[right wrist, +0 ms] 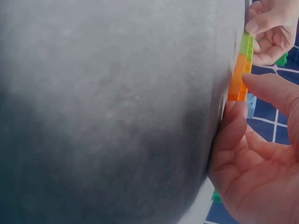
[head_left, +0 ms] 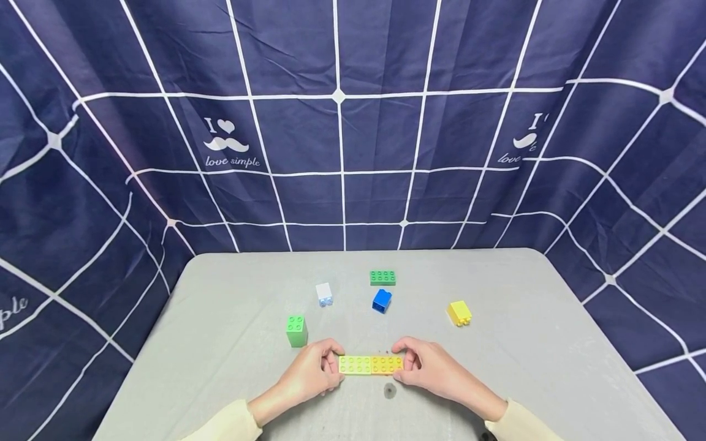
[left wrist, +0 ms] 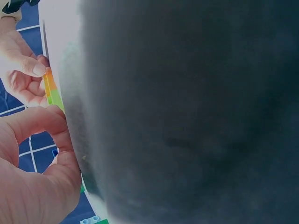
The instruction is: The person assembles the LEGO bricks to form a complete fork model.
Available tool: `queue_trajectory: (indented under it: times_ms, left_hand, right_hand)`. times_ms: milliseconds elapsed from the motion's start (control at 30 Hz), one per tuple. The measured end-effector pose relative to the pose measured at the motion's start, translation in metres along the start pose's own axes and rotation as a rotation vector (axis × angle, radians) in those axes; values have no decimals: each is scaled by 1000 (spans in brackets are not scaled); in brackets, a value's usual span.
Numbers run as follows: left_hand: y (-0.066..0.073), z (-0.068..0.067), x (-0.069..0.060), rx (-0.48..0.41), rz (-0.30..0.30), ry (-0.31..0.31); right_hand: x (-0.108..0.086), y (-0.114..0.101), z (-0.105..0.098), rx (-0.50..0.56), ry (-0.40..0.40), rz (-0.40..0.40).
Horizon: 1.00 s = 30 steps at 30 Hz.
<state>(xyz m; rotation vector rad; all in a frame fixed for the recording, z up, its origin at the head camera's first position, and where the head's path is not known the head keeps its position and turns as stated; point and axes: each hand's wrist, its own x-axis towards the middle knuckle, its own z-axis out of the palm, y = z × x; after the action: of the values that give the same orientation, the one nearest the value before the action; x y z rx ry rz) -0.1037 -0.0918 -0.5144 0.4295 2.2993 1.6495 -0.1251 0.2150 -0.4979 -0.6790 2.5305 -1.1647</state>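
Observation:
Near the front of the table, a lime-green toy building brick and an orange toy building brick lie end to end in one row, studs up. My left hand pinches the outer end of the lime-green brick between thumb and fingers. At the opposite end, my right hand holds the orange brick, its thumb and a finger at the brick's end in the right wrist view. The two bricks meet with no visible gap. Nearest the left hand stands a tall green brick.
Farther back on the grey table are a white and light-blue brick, a blue brick on its side and a flat green brick. To the right lies a yellow brick. A navy checked curtain surrounds the table.

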Motion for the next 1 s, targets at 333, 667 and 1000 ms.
queue_trajectory:
  times_ms: [333,667,1000]
  left_hand:
    - [3,0,-3,-4,-13,10]
    - [0,0,-3,-9,-13,16]
    - [0,1,-4,0,-14,21]
  right_hand:
    - [-8,-2,-10,53,66,40]
    - [-18,6,-17,134,325,7]
    - [-24,25,-37,106,572,44]
